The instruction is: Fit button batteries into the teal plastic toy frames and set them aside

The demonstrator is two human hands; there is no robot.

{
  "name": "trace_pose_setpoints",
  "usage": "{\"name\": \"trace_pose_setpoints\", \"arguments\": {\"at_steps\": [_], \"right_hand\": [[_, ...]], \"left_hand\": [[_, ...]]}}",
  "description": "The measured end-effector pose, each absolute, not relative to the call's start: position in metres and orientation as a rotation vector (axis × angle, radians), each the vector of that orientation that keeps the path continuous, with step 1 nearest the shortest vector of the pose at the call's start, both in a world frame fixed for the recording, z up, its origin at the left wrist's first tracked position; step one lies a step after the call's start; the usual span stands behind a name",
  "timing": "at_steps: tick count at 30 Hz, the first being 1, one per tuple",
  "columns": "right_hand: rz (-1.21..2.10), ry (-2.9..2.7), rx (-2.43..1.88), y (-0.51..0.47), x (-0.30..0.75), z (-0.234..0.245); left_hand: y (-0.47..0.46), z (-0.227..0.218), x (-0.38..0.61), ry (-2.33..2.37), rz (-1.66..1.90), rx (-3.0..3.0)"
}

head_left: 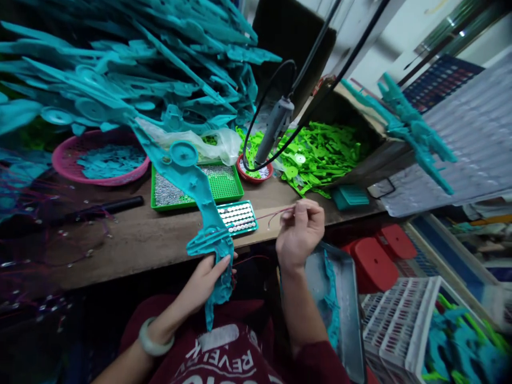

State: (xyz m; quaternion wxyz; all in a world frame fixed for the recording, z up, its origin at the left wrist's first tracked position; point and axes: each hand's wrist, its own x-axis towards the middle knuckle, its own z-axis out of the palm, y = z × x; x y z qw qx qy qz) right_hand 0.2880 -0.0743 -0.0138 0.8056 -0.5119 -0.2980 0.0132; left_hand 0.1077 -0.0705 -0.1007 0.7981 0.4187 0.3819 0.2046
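My left hand (210,280) is wrapped round the lower part of a long turquoise plastic part (204,197), which slants up and left over the bench. Thin red and dark wires (276,212) are pinched in my right hand (302,229), held just above the bench edge, with their loose ends pointing left. Between the hands lies a small teal tray (244,217) with rows of round silvery pieces; the turquoise part hides its left end. Behind it is a green basket (230,182) filled with small metal bits.
Turquoise parts (160,69) are heaped at the back left, above a pink basket (60,165). A grey electric screwdriver (276,128) hangs on a cable near a pile of lime-green parts (312,154). Red stools (374,266) and a white crate (400,314) stand at the right.
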Motion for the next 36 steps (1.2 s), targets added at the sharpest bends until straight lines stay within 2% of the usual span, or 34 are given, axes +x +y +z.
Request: {"name": "trace_pose_setpoints", "arguments": {"at_steps": [3,8,19,22,27,30,33,36], "right_hand": [[0.046,-0.739,-1.167,-0.082,0.301,-0.006],[0.412,-0.940,-1.231,-0.094,0.310,-0.019],[0.527,-0.864,-1.181,-0.094,0.308,-0.026],[0.390,-0.834,-1.210,-0.098,0.313,-0.017],[-0.078,-0.706,-1.227,-0.107,0.331,0.000],[-0.162,-0.701,-1.208,-0.111,0.337,0.003],[-0.053,-0.765,-1.147,-0.120,0.333,0.006],[0.396,-0.970,-1.083,-0.132,0.321,0.011]], "left_hand": [[-0.072,-0.098,0.100,0.832,0.447,0.990],[-0.081,-0.110,0.089,0.714,0.304,0.868],[-0.076,-0.109,0.087,0.416,-0.026,0.855],[-0.081,-0.108,0.094,0.438,0.058,0.903],[-0.094,-0.103,0.093,0.602,0.274,1.110],[-0.096,-0.099,0.091,0.624,0.287,1.220],[-0.095,-0.096,0.092,0.647,0.287,1.191],[-0.096,-0.097,0.096,0.677,0.310,1.101]]}}
